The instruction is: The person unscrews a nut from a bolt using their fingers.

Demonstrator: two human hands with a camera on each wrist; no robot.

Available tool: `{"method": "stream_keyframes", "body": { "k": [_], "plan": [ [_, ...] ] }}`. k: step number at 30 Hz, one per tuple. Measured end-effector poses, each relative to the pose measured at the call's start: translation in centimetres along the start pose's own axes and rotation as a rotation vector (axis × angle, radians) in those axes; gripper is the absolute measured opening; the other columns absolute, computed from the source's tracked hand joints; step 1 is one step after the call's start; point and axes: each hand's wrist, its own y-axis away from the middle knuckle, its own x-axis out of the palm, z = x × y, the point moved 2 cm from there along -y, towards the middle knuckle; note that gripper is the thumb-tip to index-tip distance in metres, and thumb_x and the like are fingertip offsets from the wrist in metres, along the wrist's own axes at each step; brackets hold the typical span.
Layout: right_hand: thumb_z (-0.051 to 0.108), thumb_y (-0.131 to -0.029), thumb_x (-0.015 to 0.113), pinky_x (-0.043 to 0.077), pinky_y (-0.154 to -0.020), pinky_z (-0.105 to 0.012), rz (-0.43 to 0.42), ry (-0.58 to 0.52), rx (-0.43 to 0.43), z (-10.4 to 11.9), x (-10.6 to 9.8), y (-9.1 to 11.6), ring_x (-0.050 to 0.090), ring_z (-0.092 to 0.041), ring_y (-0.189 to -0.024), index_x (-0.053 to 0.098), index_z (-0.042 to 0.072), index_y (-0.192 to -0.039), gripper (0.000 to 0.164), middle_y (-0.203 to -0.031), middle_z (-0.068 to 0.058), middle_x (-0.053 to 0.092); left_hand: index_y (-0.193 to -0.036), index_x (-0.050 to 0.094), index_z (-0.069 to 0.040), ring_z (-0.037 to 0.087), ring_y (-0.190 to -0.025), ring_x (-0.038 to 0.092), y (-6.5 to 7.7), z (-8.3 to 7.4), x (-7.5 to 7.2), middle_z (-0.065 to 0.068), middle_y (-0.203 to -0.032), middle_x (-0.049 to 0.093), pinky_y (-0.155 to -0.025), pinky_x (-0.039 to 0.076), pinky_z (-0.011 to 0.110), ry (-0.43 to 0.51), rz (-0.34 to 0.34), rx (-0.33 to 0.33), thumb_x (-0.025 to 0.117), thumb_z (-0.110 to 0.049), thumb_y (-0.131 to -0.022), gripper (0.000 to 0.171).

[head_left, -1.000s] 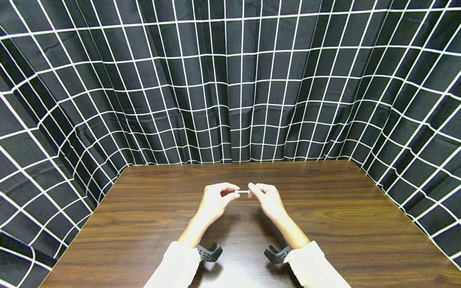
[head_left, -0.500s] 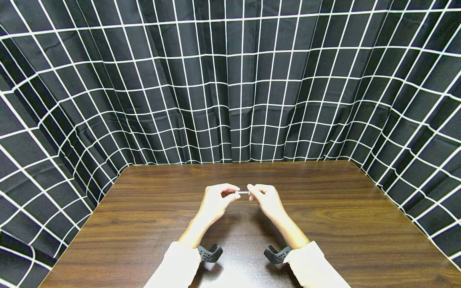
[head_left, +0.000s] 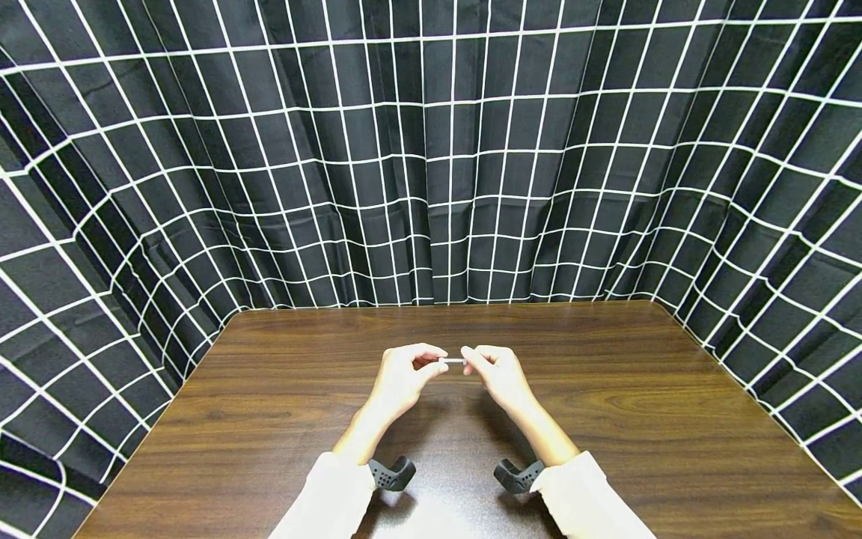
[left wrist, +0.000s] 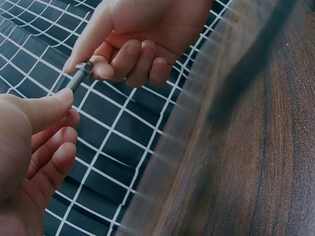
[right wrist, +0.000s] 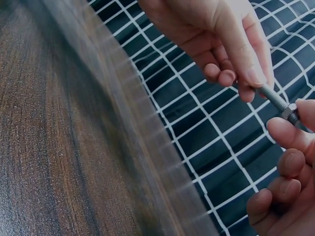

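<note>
A threaded bolt with a hex nut on it spans the gap between both hands, above the table. My left hand pinches one end of the bolt between thumb and fingertips, hiding that end. At the other end, my right hand has thumb and index finger on the nut. Bare thread shows between the hands, and a little more thread sticks out past the nut in the right wrist view. The remaining fingers of both hands are loosely curled beneath.
A brown wood-grain table lies under the hands. Black curtains with a white grid stand behind it and at both sides. Dark grey bands sit at the cuffs of white sleeves.
The right fingertips and the nut have shifted very slightly left and toward the person. The left hand stays almost still on the bolt.
</note>
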Motion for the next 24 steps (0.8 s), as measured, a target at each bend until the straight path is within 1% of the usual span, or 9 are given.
{"method": "stream_keyframes", "body": {
  "k": [2, 7, 8, 13, 20, 24],
  "plan": [
    [0.011, -0.095, 0.058, 0.022, -0.046, -0.024, -0.004, 0.002, -0.004, -1.0, 0.1, -0.3, 0.028, -0.005, -0.047, 0.063, -0.006, -0.069, 0.032, -0.050, 0.006, 0.033, -0.096, 0.075, -0.011, 0.004, -0.069, 0.063, 0.0, 0.0, 0.0, -0.007, -0.083, 0.072, -0.064, 0.051, 0.025, -0.002, 0.000, -0.005, 0.076, -0.011, -0.083, 0.013],
    [0.017, -0.095, 0.060, 0.020, -0.045, -0.024, -0.020, 0.011, 0.001, -3.9, 0.5, -1.2, 0.026, -0.006, -0.045, 0.066, 0.000, -0.068, 0.033, -0.047, 0.007, 0.032, -0.096, 0.074, -0.009, 0.004, -0.070, 0.064, -0.1, 0.1, 0.1, -0.006, -0.084, 0.072, -0.065, 0.051, 0.025, -0.007, 0.001, -0.002, 0.076, -0.011, -0.083, 0.014],
    [0.018, -0.095, 0.060, 0.020, -0.045, -0.024, -0.024, 0.012, -0.002, -4.1, 0.5, -1.3, 0.026, -0.006, -0.045, 0.066, 0.001, -0.068, 0.033, -0.047, 0.008, 0.032, -0.097, 0.074, -0.008, 0.004, -0.070, 0.064, -0.1, 0.1, 0.1, -0.005, -0.084, 0.072, -0.065, 0.051, 0.025, -0.007, 0.001, 0.000, 0.076, -0.011, -0.083, 0.014],
    [0.021, -0.094, 0.062, 0.020, -0.044, -0.024, -0.037, 0.015, -0.029, -4.6, 0.6, -1.4, 0.027, -0.009, -0.046, 0.066, 0.005, -0.067, 0.031, -0.046, 0.010, 0.032, -0.096, 0.075, -0.009, 0.004, -0.070, 0.064, 0.0, 0.1, 0.0, -0.006, -0.085, 0.072, -0.065, 0.052, 0.025, -0.003, -0.003, 0.005, 0.076, -0.011, -0.083, 0.014],
    [0.022, -0.093, 0.063, 0.023, -0.045, -0.026, -0.021, 0.003, -0.025, -4.4, 0.6, -1.3, 0.030, -0.010, -0.047, 0.068, 0.000, -0.073, 0.031, -0.047, 0.007, 0.035, -0.096, 0.074, -0.008, 0.006, -0.067, 0.063, 0.0, 0.1, -0.2, -0.004, -0.084, 0.072, -0.062, 0.051, 0.025, 0.006, -0.014, 0.019, 0.076, -0.009, -0.082, 0.014],
    [0.020, -0.092, 0.065, 0.026, -0.047, -0.025, -0.018, -0.008, -0.038, -4.5, 0.6, -1.3, 0.033, -0.010, -0.050, 0.068, 0.002, -0.074, 0.026, -0.050, 0.006, 0.039, -0.096, 0.074, -0.007, 0.006, -0.068, 0.063, 0.1, 0.1, -0.2, -0.003, -0.083, 0.072, -0.062, 0.050, 0.025, 0.013, -0.017, 0.011, 0.076, -0.009, -0.082, 0.015]
  ]
}}
